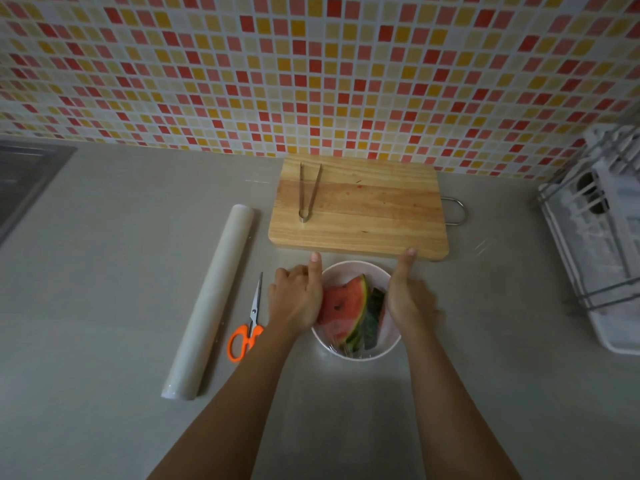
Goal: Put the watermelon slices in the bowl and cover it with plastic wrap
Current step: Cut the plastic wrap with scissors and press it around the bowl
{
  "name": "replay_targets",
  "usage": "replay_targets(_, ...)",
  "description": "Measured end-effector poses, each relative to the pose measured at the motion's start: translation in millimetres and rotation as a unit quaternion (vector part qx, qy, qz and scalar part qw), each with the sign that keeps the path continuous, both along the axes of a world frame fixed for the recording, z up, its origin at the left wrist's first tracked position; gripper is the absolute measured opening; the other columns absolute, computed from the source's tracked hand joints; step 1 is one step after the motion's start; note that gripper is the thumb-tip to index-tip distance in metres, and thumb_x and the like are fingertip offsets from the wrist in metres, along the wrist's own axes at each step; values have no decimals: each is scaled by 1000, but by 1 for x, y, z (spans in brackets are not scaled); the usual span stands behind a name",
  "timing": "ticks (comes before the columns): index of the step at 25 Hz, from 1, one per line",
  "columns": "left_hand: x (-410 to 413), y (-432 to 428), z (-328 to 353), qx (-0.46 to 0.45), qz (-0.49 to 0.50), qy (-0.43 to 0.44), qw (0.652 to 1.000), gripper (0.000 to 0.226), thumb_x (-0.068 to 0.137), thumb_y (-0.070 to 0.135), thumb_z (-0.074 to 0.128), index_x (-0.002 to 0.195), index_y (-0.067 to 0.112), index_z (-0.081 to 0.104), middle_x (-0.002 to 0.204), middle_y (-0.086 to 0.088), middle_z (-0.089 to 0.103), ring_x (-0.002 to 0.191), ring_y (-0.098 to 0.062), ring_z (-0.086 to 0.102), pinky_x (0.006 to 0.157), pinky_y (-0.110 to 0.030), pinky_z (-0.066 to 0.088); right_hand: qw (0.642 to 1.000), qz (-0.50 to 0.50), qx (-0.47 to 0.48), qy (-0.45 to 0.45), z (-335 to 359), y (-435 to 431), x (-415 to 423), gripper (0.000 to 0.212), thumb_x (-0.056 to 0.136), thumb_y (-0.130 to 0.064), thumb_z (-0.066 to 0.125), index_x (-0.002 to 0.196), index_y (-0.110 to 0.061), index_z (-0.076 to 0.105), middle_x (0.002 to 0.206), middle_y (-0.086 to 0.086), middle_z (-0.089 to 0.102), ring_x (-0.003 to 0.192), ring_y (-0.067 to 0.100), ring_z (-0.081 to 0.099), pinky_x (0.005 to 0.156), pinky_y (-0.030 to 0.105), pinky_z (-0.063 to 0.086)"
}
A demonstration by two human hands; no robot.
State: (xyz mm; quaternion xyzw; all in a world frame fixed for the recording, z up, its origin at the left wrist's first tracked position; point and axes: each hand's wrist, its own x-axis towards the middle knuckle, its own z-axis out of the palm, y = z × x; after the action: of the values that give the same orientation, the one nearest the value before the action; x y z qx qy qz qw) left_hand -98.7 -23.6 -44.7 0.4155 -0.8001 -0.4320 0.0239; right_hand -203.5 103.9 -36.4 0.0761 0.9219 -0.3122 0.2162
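Note:
A white bowl (349, 268) stands on the grey counter just in front of the cutting board. Watermelon slices (344, 308) lie in it, red flesh and dark green rind showing. Clear plastic wrap (341, 349) shines over the bowl's near rim. My left hand (296, 299) presses against the bowl's left side with the thumb stretched forward. On the bowl's right side rests my right hand (408, 299), thumb also pointing forward. The fingers of both hands are hidden below the palms. The plastic wrap roll (211, 299) lies on the counter at the left.
Orange-handled scissors (247, 327) lie between the roll and my left arm. A wooden cutting board (360, 209) with metal tongs (309, 192) sits behind the bowl. A white dish rack (602, 237) stands at the right edge, a sink (24, 178) at far left. Tiled wall behind.

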Motion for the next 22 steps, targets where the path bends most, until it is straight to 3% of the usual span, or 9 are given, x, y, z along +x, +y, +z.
replay_targets(3,14,-8,-1,76,50,100,991,84,88,65,-1,138,20,50,146,-4,48,138,-24,36,110,-32,22,992,-78,-87,40,-4,18,-10,103,74,-77,-4,114,-9,62,126,17,59,120,30,50,101,43,30)
replay_targets(5,23,-7,1,155,56,189,968,86,82,71,3,144,25,40,149,2,42,139,-15,34,114,-31,22,961,-16,-270,57,-2,28,-6,82,75,-75,9,125,-31,56,137,-10,51,129,12,41,102,28,27)
replay_targets(7,23,2,2,216,16,221,951,76,83,69,10,141,33,42,144,7,45,136,-12,38,112,-33,29,932,85,-353,12,-5,26,2,54,79,-74,22,117,-53,54,130,-30,47,131,5,38,104,24,28)
replay_targets(9,18,13,-1,284,11,245,927,60,85,62,20,130,37,52,133,4,58,128,-15,51,109,-38,39,904,133,-403,-45,-16,21,10,68,68,-87,30,116,-46,56,131,-13,56,127,14,49,103,31,38)
replay_targets(12,10,16,-5,304,40,270,913,52,89,56,26,115,32,63,120,-7,67,116,-22,61,104,-50,45,866,82,-471,-143,-24,14,11,93,60,-90,35,117,-21,61,119,14,64,114,31,60,94,41,47)
replay_targets(15,9,8,-11,291,19,243,925,64,95,58,22,118,17,65,117,-16,68,113,-29,63,102,-54,45,912,64,-384,-133,-22,16,7,97,77,-80,14,120,-6,58,122,21,61,119,36,55,103,44,41)
replay_targets(18,10,-4,-15,272,-22,178,946,81,86,69,12,127,19,61,126,-12,65,119,-25,59,107,-47,42,972,116,-201,19,-14,28,-3,88,80,-76,8,124,-18,56,132,8,56,122,20,50,98,27,31)
replay_targets(20,6,-11,-14,267,-6,188,945,81,83,76,17,135,24,52,138,-5,56,127,-19,52,111,-43,37,963,104,-244,51,-12,31,-5,83,79,-77,12,131,-24,51,134,-6,52,120,5,45,96,22,28)
replay_targets(22,-3,-14,-8,315,-21,217,924,70,85,66,24,135,24,51,143,-2,51,130,-17,48,112,-43,35,930,100,-354,-22,-18,25,1,75,74,-83,19,123,-39,56,130,-14,53,115,-6,49,94,17,36)
